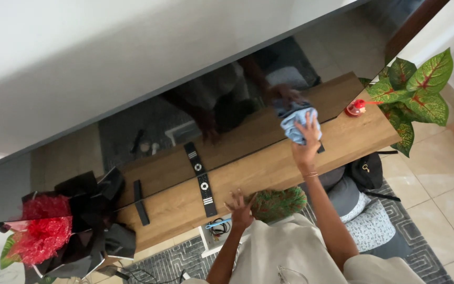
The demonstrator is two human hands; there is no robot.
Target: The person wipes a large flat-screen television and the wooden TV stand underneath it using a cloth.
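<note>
Cloth [296,122], bunched, no clear long axis, pressed to screen by right hand [307,141]; left hand [240,209] spread, empty.

Red bouquet [40,231] cut off left

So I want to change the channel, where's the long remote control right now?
In the head view the long remote control lies on the wooden TV stand, left of centre. It is just left of the left hand and right of a smaller black remote.
</note>
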